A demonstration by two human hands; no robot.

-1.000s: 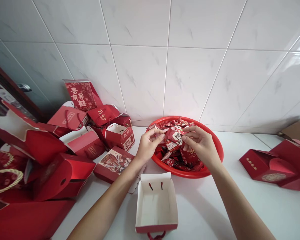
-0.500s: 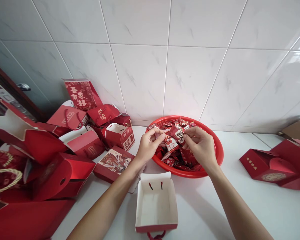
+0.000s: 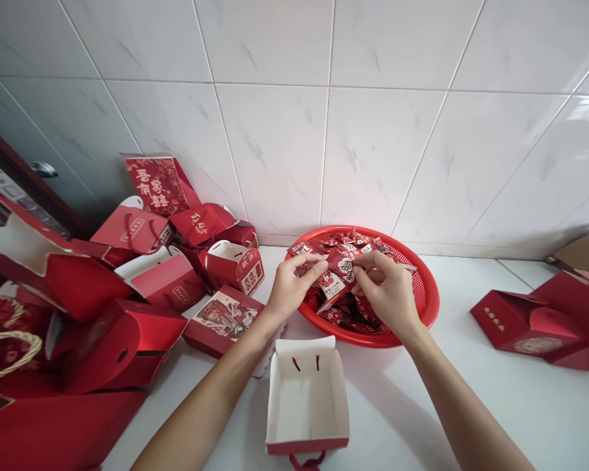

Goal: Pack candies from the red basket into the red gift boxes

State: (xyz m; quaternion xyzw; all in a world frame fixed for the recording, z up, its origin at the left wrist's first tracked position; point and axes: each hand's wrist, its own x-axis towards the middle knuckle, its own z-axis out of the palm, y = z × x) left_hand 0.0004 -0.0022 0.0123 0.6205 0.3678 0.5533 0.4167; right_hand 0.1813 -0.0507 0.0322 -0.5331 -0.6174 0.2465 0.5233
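Over the red plastic basket, both hands are closed in a pinch. My left hand grips a red-and-white candy packet between thumb and fingers. My right hand pinches the edge of a red candy packet with a white heart, which overlaps the first one. Many small red packets fill the basket beneath. Nearer to me stands an open box, white inside and red outside, with its bare bottom showing and a dark red cord handle at the front.
Red gift boxes and bags crowd the left side, some with rope handles. A printed red box lies left of the basket. At the right are another red box and a brown carton. A tiled wall rises behind the white counter.
My right hand has moved slightly left, bringing the heart packet against the packet in my left hand. My left hand has hardly moved, and the boxes stay where they were.
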